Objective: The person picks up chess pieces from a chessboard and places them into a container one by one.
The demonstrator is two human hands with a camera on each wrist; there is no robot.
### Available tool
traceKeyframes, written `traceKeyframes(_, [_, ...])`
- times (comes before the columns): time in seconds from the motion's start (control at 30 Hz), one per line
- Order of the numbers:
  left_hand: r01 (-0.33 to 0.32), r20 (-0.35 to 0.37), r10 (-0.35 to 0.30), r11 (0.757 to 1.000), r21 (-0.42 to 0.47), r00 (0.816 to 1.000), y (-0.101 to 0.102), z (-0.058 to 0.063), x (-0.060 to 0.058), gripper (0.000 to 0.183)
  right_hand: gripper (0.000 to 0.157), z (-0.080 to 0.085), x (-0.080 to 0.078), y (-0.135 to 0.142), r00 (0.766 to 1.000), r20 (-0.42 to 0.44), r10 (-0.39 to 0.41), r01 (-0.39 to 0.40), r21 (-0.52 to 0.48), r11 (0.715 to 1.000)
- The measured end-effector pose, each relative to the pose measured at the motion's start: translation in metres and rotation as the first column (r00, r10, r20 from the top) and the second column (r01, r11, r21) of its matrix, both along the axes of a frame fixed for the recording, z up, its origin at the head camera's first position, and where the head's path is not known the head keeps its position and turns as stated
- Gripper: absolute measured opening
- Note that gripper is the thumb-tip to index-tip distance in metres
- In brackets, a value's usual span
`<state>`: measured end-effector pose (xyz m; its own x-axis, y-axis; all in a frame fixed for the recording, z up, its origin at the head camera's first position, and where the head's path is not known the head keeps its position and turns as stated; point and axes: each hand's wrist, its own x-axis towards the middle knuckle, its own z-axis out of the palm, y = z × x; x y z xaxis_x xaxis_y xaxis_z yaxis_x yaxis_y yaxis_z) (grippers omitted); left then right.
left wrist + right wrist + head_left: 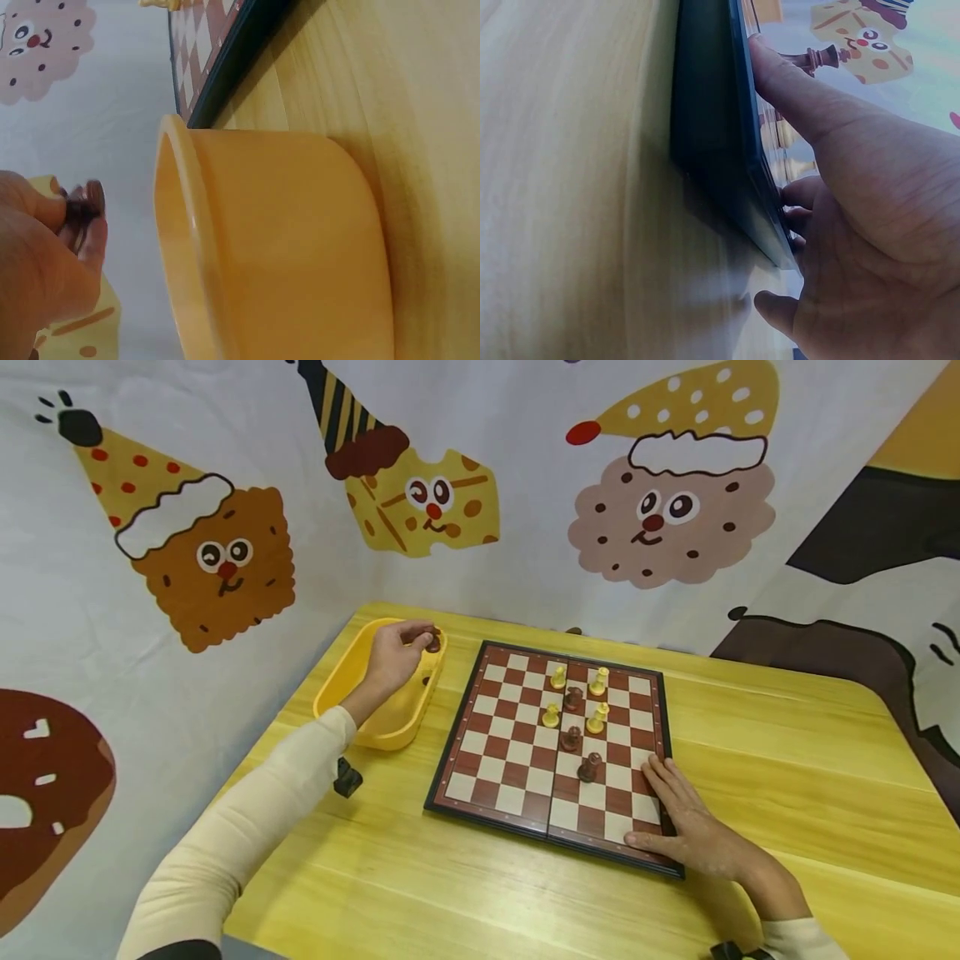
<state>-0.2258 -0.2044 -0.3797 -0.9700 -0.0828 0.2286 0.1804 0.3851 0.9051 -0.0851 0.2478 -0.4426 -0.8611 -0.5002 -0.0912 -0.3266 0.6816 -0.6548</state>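
From my end I see the piece (pixel 434 643) at the far right of the tub (pixel 390 740), pinched in my left hand (pixel 393 658), thumb against fingers with hardly any gap. The relation that matters, I judge, is this: the board (pixel 495 770) lies to the right and nearer than that pinch, with the tub's right rim between. The left wrist view shows the piece above the rim, apart from it. Its long axis seems roughly upright, base down (blur there keeps me from swearing to it, or to which kind it is). The left hand is the nearer one to the piece; my right hand (pixel 693 827) grips nothing, its fingers spread over the board's near right corner.

The piece is dark brown and glossy, with a round, disc-like base. The tub is smooth yellow plastic, rounded at the corners, with a rolled lip. The board is a thin, dark-edged slab, checkered red-brown and cream, with a seam across its middle. Four yellow pieces (pixel 597 718) and three brown pieces (pixel 590 767) stand on it. The table (pixel 750 727) shows pale, streaky wood grain.
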Motion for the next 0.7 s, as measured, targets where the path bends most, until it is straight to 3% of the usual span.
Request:
traceKeyframes(0.23, [-0.073,0.057,0.071,0.996,0.046,0.996,-0.007,-0.004,0.003,0.022,0.108,0.001,0.000,0.002,1.000,0.004,-0.007,0.007,0.008,1.000])
traceKeyframes(0.47, [-0.074,0.119,0.065,0.994,0.075,0.991,-0.011,-0.007,0.004,0.023,0.108,0.002,0.000,0.002,1.000,0.003,-0.008,0.008,0.022,1.000])
traceKeyframes(0.7, [-0.037,0.116,0.040,0.999,-0.025,0.992,-0.013,-0.007,0.003,0.037,0.108,0.001,0.000,0.002,1.000,-0.001,-0.011,0.011,0.017,1.000])
